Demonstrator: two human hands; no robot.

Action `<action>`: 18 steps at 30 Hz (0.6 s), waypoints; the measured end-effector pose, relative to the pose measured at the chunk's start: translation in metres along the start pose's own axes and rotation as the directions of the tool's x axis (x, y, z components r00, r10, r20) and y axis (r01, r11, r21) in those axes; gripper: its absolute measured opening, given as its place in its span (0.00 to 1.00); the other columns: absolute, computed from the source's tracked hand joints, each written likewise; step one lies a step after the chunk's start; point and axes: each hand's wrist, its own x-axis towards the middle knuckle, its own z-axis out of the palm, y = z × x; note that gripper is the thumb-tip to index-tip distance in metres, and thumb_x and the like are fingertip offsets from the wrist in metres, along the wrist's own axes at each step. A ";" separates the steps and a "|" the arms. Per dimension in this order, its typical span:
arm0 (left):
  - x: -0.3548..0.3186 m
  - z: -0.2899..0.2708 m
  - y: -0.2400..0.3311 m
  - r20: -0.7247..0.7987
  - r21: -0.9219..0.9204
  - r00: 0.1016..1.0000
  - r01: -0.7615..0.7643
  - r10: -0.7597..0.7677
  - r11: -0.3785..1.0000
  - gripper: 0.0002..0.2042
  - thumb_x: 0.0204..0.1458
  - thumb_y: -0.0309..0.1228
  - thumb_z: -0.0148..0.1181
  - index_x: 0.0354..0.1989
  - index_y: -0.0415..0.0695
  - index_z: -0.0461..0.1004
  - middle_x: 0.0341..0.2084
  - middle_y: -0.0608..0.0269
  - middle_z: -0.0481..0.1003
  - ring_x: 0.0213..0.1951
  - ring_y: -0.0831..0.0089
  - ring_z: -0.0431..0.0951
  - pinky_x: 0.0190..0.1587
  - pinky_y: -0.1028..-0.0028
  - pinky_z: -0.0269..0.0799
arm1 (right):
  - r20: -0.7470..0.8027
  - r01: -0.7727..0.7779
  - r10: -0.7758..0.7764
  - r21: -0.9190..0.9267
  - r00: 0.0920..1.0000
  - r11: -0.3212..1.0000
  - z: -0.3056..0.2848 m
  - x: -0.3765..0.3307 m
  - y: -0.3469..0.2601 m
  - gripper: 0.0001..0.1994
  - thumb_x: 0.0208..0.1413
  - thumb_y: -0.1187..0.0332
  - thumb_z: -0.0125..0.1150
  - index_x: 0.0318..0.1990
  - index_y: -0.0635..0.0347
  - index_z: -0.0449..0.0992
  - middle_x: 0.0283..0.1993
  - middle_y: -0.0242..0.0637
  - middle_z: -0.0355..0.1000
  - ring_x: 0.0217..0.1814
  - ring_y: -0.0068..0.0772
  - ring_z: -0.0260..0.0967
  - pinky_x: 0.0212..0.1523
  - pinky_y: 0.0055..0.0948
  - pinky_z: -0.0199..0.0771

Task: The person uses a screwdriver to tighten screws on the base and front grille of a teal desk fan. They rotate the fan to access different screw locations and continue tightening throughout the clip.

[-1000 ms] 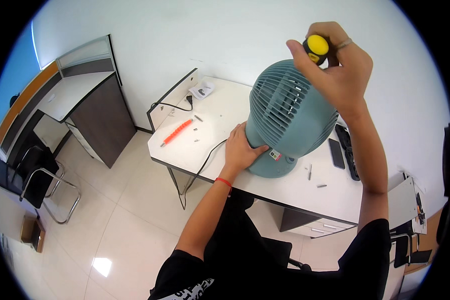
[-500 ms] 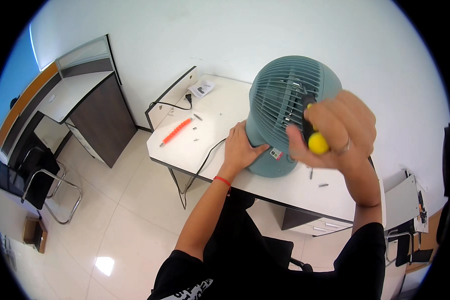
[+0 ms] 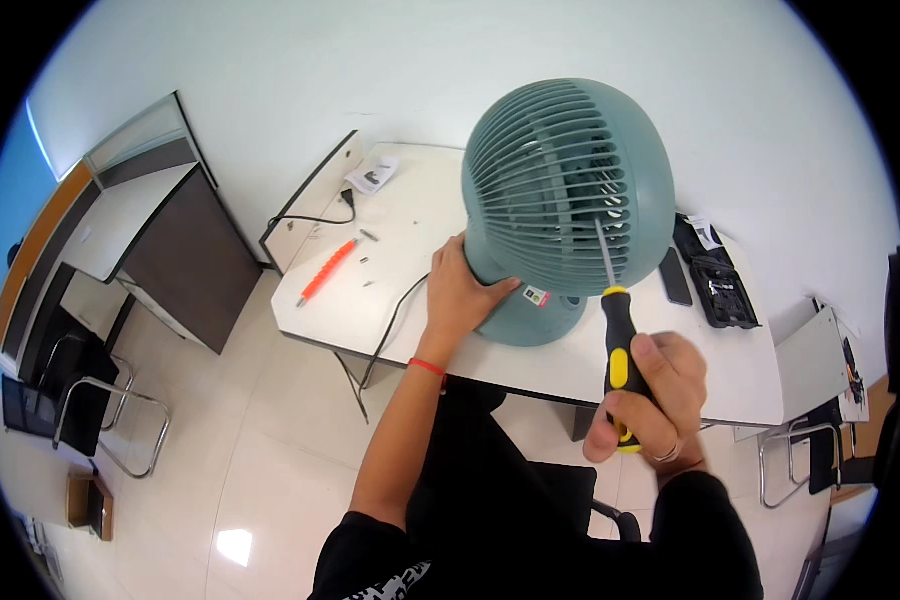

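A green-grey table fan [image 3: 540, 190] stands on a white table with its slatted grille turned toward me. My left hand [image 3: 462, 292] is wrapped round the fan's neck, just above its round base [image 3: 530, 328]. In my right hand [image 3: 660, 395] is a black and yellow screwdriver [image 3: 618, 340], gripped by its handle. Its metal shaft points up to the grille, and the tip reaches the slats right of their middle. Whether the tip sits between the slats or only in front of them I cannot tell.
On the white table [image 3: 390, 235] lie an orange rod-shaped tool [image 3: 327, 272], a plug [image 3: 347, 197], a leaflet [image 3: 373, 175] and small metal bits. Right of the fan are a dark phone [image 3: 675, 277] and an open black tool case [image 3: 718, 285]. A black cord [image 3: 395, 322] hangs over the front edge.
My right hand has moved down and toward me, drawing the screwdriver back so its shaft shows. The grille now faces more toward me. My left hand keeps its hold on the fan.
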 end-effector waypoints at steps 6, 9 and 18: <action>0.003 0.003 -0.004 0.013 0.025 1.000 -0.005 0.005 1.000 0.48 0.40 0.43 0.86 0.69 0.35 0.68 0.60 0.49 0.76 0.66 0.46 0.70 0.68 0.53 0.70 | -0.288 -0.335 0.322 0.005 0.902 0.942 0.023 -0.067 -0.044 0.11 0.62 0.56 0.70 0.38 0.50 0.77 0.62 0.50 0.73 0.42 0.39 0.76 0.39 0.32 0.78; 0.002 0.004 -0.006 0.010 0.033 1.000 -0.003 0.003 0.999 0.49 0.40 0.43 0.87 0.70 0.35 0.67 0.61 0.48 0.76 0.67 0.46 0.70 0.68 0.52 0.70 | -0.394 -0.470 0.472 0.109 0.789 0.876 0.031 -0.090 -0.059 0.13 0.69 0.53 0.66 0.40 0.51 0.75 0.59 0.50 0.70 0.42 0.35 0.78 0.41 0.27 0.79; 0.005 0.005 -0.010 0.052 -0.026 0.999 0.004 -0.002 1.000 0.46 0.40 0.42 0.85 0.67 0.34 0.68 0.61 0.46 0.76 0.66 0.44 0.70 0.67 0.52 0.70 | -0.338 -0.530 0.871 0.695 0.357 0.486 0.028 -0.135 -0.074 0.23 0.71 0.56 0.67 0.61 0.58 0.65 0.54 0.47 0.69 0.30 0.25 0.72 0.27 0.19 0.72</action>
